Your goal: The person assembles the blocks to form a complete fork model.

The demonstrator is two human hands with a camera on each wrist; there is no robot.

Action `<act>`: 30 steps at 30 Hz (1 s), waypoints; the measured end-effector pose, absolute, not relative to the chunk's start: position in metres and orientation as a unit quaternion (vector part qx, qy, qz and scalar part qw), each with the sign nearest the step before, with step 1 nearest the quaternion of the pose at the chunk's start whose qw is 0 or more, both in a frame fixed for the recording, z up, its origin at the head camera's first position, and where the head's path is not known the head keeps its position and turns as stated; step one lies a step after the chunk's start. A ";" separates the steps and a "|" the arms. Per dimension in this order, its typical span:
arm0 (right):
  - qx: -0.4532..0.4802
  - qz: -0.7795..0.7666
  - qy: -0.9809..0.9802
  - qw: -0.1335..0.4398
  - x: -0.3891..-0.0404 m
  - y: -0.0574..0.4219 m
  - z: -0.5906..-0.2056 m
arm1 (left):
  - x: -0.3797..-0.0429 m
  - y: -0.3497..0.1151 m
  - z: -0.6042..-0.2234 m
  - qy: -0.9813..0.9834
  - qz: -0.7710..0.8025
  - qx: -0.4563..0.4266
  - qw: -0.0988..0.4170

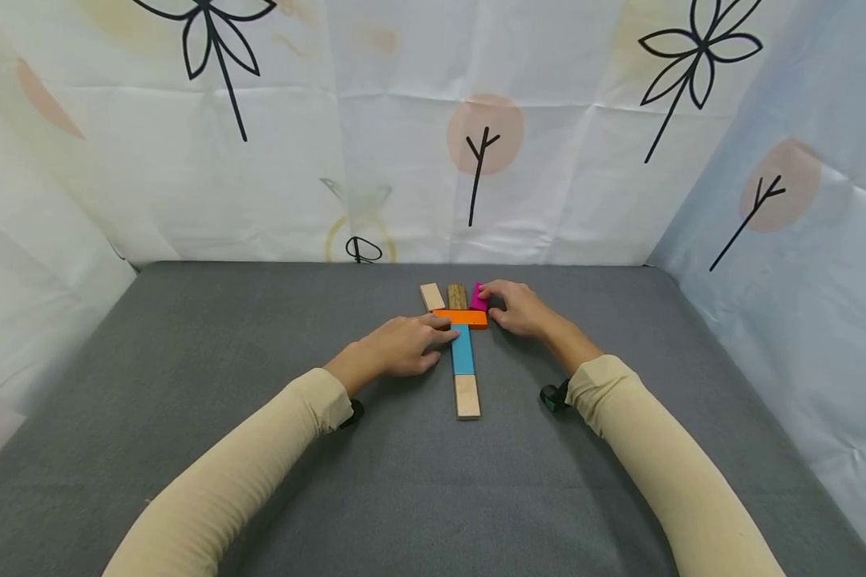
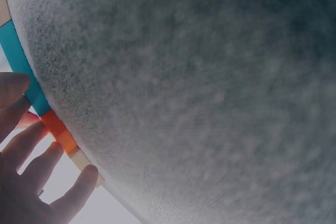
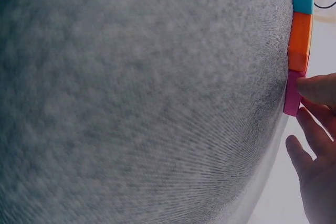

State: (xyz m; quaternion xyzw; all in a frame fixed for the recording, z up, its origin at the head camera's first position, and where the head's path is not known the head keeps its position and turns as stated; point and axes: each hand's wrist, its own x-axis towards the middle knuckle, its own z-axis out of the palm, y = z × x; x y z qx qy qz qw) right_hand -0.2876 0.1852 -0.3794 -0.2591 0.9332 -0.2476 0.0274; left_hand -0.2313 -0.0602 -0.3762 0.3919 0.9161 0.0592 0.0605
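Flat blocks lie together on the grey cloth. A blue block (image 1: 463,353) runs lengthwise from a pale wooden block (image 1: 467,398) up to an orange block (image 1: 469,319) set crosswise. Beyond the orange one fan out a second pale block (image 1: 431,297), a dark brown wooden block (image 1: 457,296) and a magenta block (image 1: 479,298). My left hand (image 1: 404,344) rests extended fingers on the orange and blue blocks, covering the orange one's left part. With thumb and index finger my right hand (image 1: 520,308) pinches the magenta block, its thumb (image 3: 315,88) on the side.
The grey cloth-covered table (image 1: 296,513) spreads around the blocks. A white printed sheet (image 1: 404,160) hangs just behind the far edge, and another sheet (image 1: 801,264) hangs along the right. Dark wrist cameras are worn under both wrists.
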 end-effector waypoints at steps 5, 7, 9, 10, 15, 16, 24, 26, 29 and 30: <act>-0.261 -0.247 0.933 0.031 -0.288 0.187 -0.378 | -0.232 -0.060 -0.377 0.915 0.061 0.395 0.056; -0.263 -0.244 0.933 0.033 -0.288 0.187 -0.378 | -0.232 -0.059 -0.378 0.914 0.062 0.398 0.054; -0.266 -0.240 0.933 0.035 -0.289 0.187 -0.377 | -0.233 -0.059 -0.379 0.913 0.062 0.401 0.052; -0.267 -0.239 0.933 0.037 -0.289 0.187 -0.377 | -0.233 -0.059 -0.379 0.912 0.063 0.402 0.051; -0.269 -0.231 0.934 0.041 -0.290 0.188 -0.374 | -0.233 -0.058 -0.378 0.912 0.060 0.402 0.049; -0.269 -0.230 0.934 0.041 -0.290 0.187 -0.374 | -0.233 -0.058 -0.378 0.912 0.061 0.402 0.049; -0.271 -0.218 0.937 0.038 -0.287 0.189 -0.372 | -0.236 -0.054 -0.378 0.913 0.069 0.400 0.048; -0.269 -0.213 0.939 0.038 -0.286 0.191 -0.371 | -0.237 -0.053 -0.377 0.914 0.072 0.396 0.052; -0.269 -0.204 0.941 0.038 -0.286 0.196 -0.367 | -0.240 -0.053 -0.377 0.915 0.077 0.390 0.061; -0.267 -0.202 0.941 0.041 -0.287 0.198 -0.366 | -0.241 -0.053 -0.376 0.916 0.080 0.388 0.067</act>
